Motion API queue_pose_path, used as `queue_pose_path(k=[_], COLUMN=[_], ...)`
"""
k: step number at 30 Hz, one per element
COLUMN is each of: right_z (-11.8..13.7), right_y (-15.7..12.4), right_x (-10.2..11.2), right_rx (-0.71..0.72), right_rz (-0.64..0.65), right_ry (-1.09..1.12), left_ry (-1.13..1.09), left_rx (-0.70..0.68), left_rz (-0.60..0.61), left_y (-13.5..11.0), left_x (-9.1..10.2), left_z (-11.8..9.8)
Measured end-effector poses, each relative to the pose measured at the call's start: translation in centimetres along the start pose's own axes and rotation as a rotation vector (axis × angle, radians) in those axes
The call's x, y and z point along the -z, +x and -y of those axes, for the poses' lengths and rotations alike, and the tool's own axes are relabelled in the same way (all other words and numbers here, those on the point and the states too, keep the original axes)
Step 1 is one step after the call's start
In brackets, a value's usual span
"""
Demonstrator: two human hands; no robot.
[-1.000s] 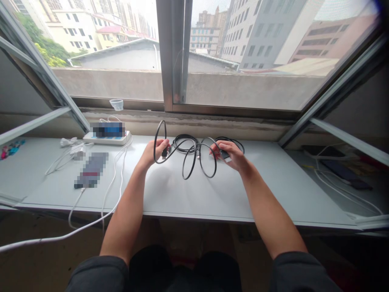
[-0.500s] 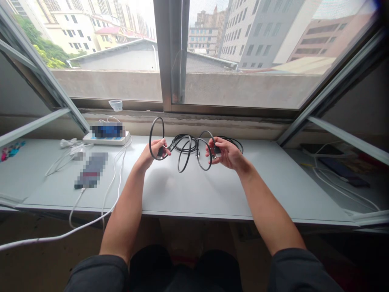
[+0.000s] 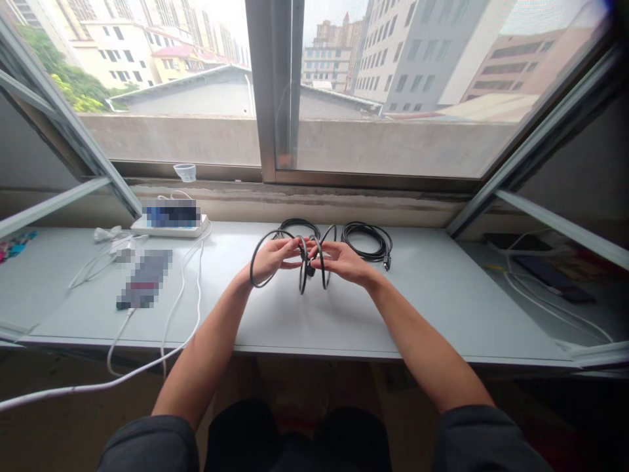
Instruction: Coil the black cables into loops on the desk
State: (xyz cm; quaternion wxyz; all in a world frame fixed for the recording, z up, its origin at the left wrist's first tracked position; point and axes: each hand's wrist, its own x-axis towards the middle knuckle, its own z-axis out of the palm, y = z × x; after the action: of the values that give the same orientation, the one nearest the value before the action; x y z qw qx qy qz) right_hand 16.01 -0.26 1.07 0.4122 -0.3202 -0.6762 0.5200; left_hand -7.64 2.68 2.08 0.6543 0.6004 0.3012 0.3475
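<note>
A loosely looped black cable point(image 3: 303, 283) is held up above the tabletop between my two hands. My left hand point(image 3: 272, 259) is closed on one end part, with a loop hanging around its wrist side. Close by on the right, my right hand point(image 3: 346, 262) pinches the other end part. The dark connectors meet between my fingertips, largely covered by fingers and loops. Behind my hands lies a coiled black cable point(image 3: 289, 221), partly hidden. Another coiled black cable point(image 3: 366, 241) rests right of it, its plug point(image 3: 386, 262) pointing towards me.
On the left of the grey-white table point(image 3: 314, 334) are a white power strip point(image 3: 170, 227), a blurred-out phone-like object point(image 3: 145, 278) and white cords point(image 3: 199, 288). A clear cup point(image 3: 185, 172) is on the window ledge. Metal frame bars slant up at both sides.
My hands have come together from well apart, bringing the cable's ends close to each other. The coil on the right, formerly behind my right hand, now shows fully.
</note>
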Motion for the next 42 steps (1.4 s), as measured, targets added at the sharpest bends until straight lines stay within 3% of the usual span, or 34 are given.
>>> queue_pose_path(k=[4,7,10,14,17,21,24,30,36,42], right_z=[-0.6,-0.7,-0.6,-0.6,-0.6,-0.8,-1.3,-2.3,-2.0,-1.7], right_y=[0.5,0.5,0.2,-0.1,0.0,0.2,0.4,0.8,0.7,0.5], right_x=[-0.6,-1.1,-1.3,-0.5,0.8,2.1,2.6,2.6,-0.2,-0.2], right_rx=[0.054,0.042,0.029,-0.011,0.009,0.092,0.061,0.01,0.026,-0.018], right_rz=[-0.102,-0.128,-0.104,-0.172,-0.36,-0.717,-0.823,-0.701,-0.477,-0.455], right_ry=[-0.247,-0.335,-0.38,-0.501,-0.515,-0.545,-0.487,-0.38,-0.482,-0.591], left_ry=[0.05,0.136,0.236,0.382,0.451,0.467,0.467,0.38,0.537,0.726], left_rx=[-0.012,0.005,0.021,0.029,0.004,-0.02,-0.05,0.009,-0.064,-0.105], left_rz=[0.025,0.126,0.192,0.156,0.011,-0.392,-0.547,-0.29,-0.335,-0.391], left_y=[0.1,0.0,-0.3,-0.7,-0.5,0.2,0.5,-0.1,-0.2,0.4], left_x=[-1.6,-2.3,-2.0,-0.8,0.2,1.4,2.0,1.4,-0.6,1.0], left_z=[0.3,0.0,-0.6,-1.2,-1.2,-0.6,-0.4,-0.5,-0.1,0.8])
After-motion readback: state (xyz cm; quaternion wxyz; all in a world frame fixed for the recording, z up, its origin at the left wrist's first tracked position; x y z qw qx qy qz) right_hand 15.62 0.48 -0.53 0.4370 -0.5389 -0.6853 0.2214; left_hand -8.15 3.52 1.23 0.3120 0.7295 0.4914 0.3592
